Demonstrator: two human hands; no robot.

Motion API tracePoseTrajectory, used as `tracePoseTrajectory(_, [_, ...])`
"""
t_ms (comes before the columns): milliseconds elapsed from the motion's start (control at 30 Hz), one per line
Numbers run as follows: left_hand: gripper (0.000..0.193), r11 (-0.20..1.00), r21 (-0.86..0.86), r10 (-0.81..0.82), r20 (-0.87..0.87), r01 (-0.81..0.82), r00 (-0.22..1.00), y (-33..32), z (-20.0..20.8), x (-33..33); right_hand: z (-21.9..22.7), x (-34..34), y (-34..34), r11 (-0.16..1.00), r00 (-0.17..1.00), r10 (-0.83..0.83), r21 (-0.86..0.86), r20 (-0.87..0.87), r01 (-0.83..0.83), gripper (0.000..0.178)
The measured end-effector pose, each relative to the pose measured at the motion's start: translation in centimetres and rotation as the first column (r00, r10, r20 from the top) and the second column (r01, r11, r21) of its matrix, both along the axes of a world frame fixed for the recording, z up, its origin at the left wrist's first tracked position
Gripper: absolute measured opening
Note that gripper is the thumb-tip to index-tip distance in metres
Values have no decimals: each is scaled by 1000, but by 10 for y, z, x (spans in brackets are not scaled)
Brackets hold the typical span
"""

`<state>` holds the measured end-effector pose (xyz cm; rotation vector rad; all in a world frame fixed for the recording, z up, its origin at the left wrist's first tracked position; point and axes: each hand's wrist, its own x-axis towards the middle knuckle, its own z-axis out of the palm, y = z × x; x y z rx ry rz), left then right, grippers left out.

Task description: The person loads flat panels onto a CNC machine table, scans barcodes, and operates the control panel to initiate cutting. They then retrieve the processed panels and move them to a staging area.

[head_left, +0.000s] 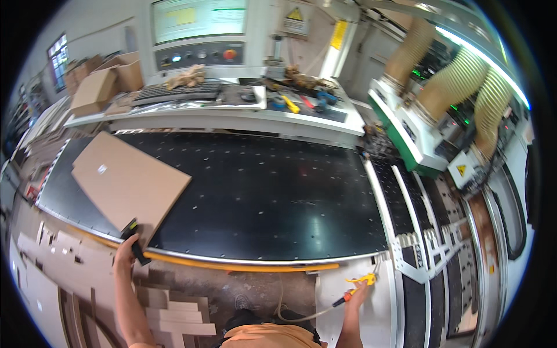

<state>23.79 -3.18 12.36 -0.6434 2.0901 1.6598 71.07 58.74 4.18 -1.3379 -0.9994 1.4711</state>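
My left hand is closed around a black handheld scanner with a yellow patch on its upper end. The scanner is over the near corner of a brown board, which lies slanted on the left part of a black machine table. A small white label is on the board. Off the table's near right corner, my right hand grips a yellow air blow gun. An orange and black fitting joins the gun to a pale hose, which curves back toward my body.
A yellow bar runs along the table's near edge. Brown board offcuts lie at lower left. Behind the table, a white shelf carries a keyboard and tools under a control screen. A machine head with ribbed hoses stands at right.
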Motion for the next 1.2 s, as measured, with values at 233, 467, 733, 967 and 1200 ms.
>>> tracePoseTrajectory(233, [26, 953, 300, 112, -238, -37, 965, -1, -56, -12, 90, 13, -26, 767, 729, 570, 72, 378, -637, 35])
tracePoseTrajectory(467, [31, 916, 402, 76, -189, 6, 979, 7, -69, 4, 118, -47, -75, 901, 768, 217, 180, 603, -395, 32])
tracePoseTrajectory(733, [53, 956, 293, 4, -34, 6, 999, 53, -69, 37, 71, 47, -21, 890, 872, -454, 138, 184, 434, 31])
tracePoseTrajectory(967, [47, 946, 318, -14, -149, 62, 989, 97, -75, 74, 74, 122, -5, 455, 453, -890, -46, -46, 889, 39])
tracePoseTrajectory(1200, [41, 947, 287, -133, -64, 146, 989, 166, -62, 124, 88, 42, 31, 921, 889, -373, 218, 265, 322, 36])
